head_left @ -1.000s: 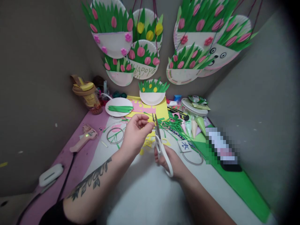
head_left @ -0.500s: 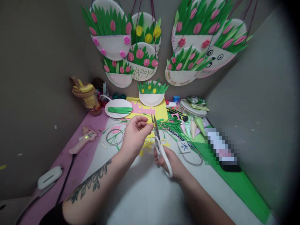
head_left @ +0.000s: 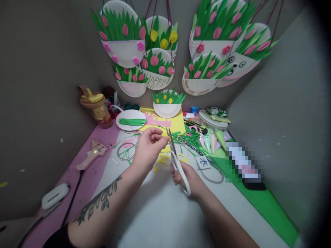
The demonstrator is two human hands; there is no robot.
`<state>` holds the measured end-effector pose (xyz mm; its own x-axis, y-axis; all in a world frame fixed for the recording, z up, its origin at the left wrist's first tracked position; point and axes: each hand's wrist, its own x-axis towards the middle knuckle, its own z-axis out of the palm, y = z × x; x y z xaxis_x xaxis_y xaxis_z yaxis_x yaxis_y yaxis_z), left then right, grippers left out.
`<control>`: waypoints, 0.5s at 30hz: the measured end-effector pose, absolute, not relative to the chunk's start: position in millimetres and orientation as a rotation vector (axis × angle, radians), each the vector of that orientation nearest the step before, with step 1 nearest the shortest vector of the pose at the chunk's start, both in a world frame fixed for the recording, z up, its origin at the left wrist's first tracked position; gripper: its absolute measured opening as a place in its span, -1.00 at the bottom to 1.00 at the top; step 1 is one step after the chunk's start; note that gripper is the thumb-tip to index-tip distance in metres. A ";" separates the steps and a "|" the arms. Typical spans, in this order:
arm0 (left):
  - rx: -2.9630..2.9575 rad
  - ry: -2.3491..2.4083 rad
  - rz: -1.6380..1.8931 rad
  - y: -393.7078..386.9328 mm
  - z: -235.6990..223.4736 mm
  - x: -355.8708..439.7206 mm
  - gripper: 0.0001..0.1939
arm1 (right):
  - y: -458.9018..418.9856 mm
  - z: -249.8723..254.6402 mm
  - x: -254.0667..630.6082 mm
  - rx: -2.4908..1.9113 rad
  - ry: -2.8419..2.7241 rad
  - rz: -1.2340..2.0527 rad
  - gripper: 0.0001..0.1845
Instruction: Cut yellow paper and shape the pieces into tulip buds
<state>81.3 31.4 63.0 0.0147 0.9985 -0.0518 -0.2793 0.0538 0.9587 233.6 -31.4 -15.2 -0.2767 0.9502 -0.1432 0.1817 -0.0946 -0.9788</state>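
Observation:
My right hand (head_left: 186, 178) grips white-handled scissors (head_left: 178, 164), their narrow metal blades pointing up and slightly apart. Close to the blade tips, my left hand (head_left: 150, 146) is closed in a pinch, thumb against forefinger. Whatever lies between those fingers is hidden or too small to make out. Below and behind the hands are yellow paper scraps (head_left: 163, 159). Farther back, yellow and pink cut-out sheets (head_left: 178, 119) lie beside a pile of green paper strips (head_left: 190, 139). A white paper plate (head_left: 131, 124) at the left bears green strips.
A pink glue gun (head_left: 92, 155) and a white case (head_left: 55, 196) lie at left, near a tumbler (head_left: 99, 112). Piping bags (head_left: 213, 141), a metal ring (head_left: 216, 179) and a phone (head_left: 244, 165) are at right. Paper-plate flower baskets (head_left: 124, 51) hang along the wall.
The scissor blades have shifted very slightly toward my left hand. Both hands stay almost in place, and the view has tilted a touch.

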 end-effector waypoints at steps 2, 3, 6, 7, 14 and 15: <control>0.971 1.017 1.287 32.2 62.2 80.5 -0.66 | -31.3 -16.4 234.4 -1.270 -1.505 1.415 -0.78; 0.972 1.019 1.287 32.5 62.0 80.2 -0.66 | -31.2 -17.0 234.7 -1.268 -1.509 1.410 -0.78; 0.977 1.026 1.284 33.0 62.6 79.7 -0.66 | -31.0 -17.8 235.1 -1.269 -1.516 1.404 -0.79; 0.980 1.027 1.283 33.2 62.9 79.5 -0.66 | -30.9 -17.6 235.0 -1.272 -1.516 1.405 -0.79; 1.001 1.026 1.274 34.5 62.6 77.0 -0.67 | -30.8 -15.1 234.6 -1.288 -1.529 1.388 -0.84; 1.003 1.025 1.273 34.5 62.5 76.7 -0.67 | -30.8 -15.1 234.7 -1.289 -1.529 1.387 -0.84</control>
<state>76.7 34.5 62.5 0.0271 0.9989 -0.0372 -0.2495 0.0428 0.9674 234.7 -30.8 -15.1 -0.2666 0.9560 -0.1226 0.2151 -0.0650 -0.9744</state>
